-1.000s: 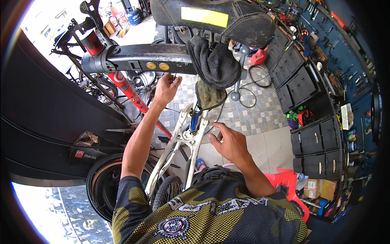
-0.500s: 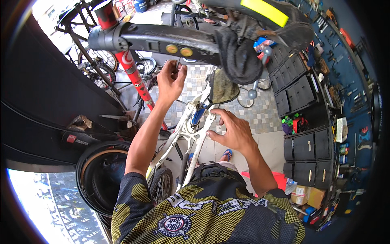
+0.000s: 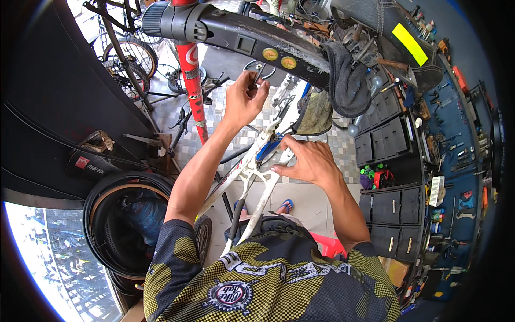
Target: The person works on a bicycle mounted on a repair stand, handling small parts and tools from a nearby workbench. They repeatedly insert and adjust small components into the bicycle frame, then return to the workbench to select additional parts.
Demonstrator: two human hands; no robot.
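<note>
My left hand (image 3: 245,99) is closed with fingertips on a thin dark metal tool (image 3: 256,78), just below the black stand arm (image 3: 241,38). My right hand (image 3: 307,163) grips the white bike frame (image 3: 263,196) at its linkage, thumb and index finger around it, beside the blue shock (image 3: 268,147). A dark cloth (image 3: 347,86) drapes over the stand arm, and a green-grey rag (image 3: 314,115) hangs beneath it. The red stand post (image 3: 193,94) rises left of my left hand.
Tyres (image 3: 123,198) are stacked at lower left, bikes (image 3: 129,59) stand at upper left. Along the right are black drawers (image 3: 381,145), a blue tool board (image 3: 456,177) and a red plastic chair (image 3: 327,244). A black padded item (image 3: 370,16) with a yellow strip hangs at upper right.
My view has shifted, so the stand and frame sit further right. My right hand has closed in on the frame linkage; my left hand stays under the stand arm.
</note>
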